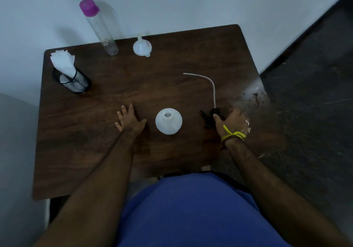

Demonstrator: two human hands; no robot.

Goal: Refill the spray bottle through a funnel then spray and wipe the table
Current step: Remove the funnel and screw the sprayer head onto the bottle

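Beside right hand (232,120), apparently sprayer head (210,117).

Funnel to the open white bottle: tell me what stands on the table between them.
Nothing visible does. The funnel sits at the table's far edge and the white bottle stands uncapped near the front, with only bare wood between them. The dip tube of the spray head lies off to the right of that path.

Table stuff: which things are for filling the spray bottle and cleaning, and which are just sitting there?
For the job:
white spray bottle, open at the top
black spray head with its tube, held by the right hand
funnel
clear bottle with the pink cap
paper napkins
table

Just there:
black mesh cup holding the napkins
left hand, resting flat
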